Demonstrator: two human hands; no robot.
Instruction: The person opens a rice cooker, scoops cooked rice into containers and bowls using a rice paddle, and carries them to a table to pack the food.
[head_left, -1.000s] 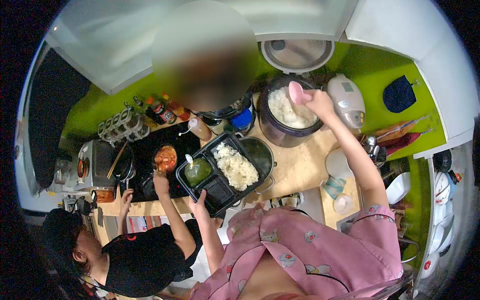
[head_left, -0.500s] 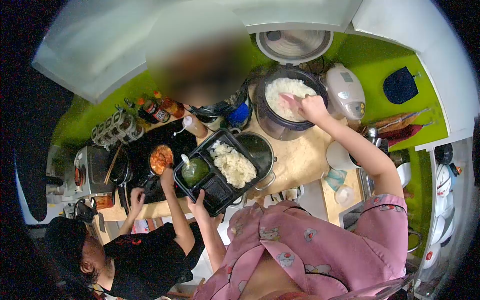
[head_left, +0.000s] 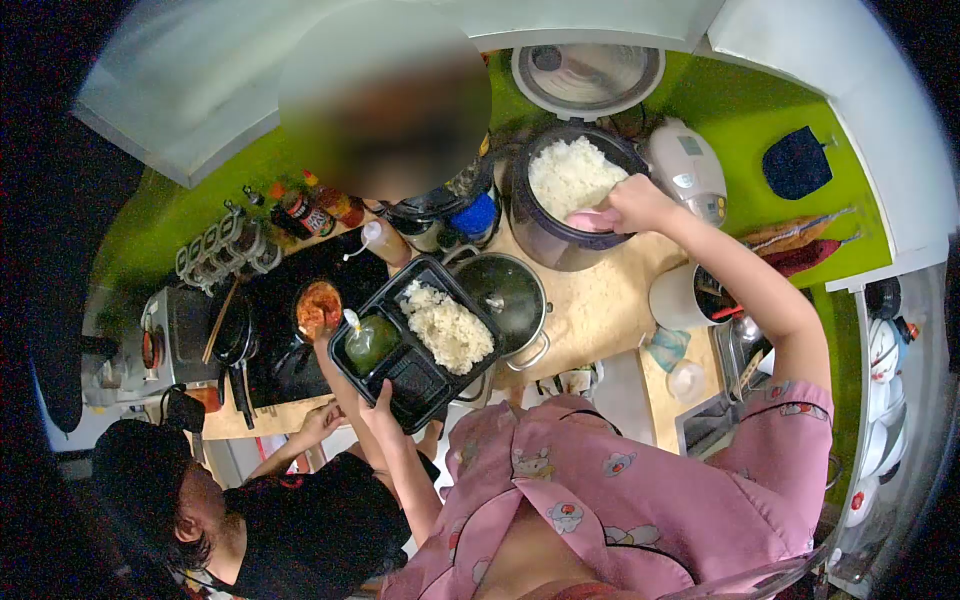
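Note:
My left hand point(head_left: 379, 410) grips the near edge of a black compartment tray point(head_left: 412, 384), thumb on top. A mound of white rice point(head_left: 448, 330) lies in the tray's large compartment. A tied plastic bag with green contents point(head_left: 371, 343) sits in a smaller one. My right hand point(head_left: 640, 204) is closed around the handle of a pink rice paddle point(head_left: 590, 220) at the near rim of an open rice cooker point(head_left: 560, 245). Cooked rice point(head_left: 575, 178) fills much of that pot. Whether the paddle carries rice I cannot tell.
Beside me a person in black point(head_left: 300, 520) reaches toward a small pan of red food point(head_left: 319, 308) on the dark stove. A lidded pot point(head_left: 505, 300) stands behind the tray. A squeeze bottle point(head_left: 385, 240), a white electric pot point(head_left: 687, 172) and a white container point(head_left: 680, 297) stand around.
My right hand has drawn the paddle from the middle of the rice to the cooker's near rim. The tray has shifted slightly left. The other person's lower hand has moved toward me.

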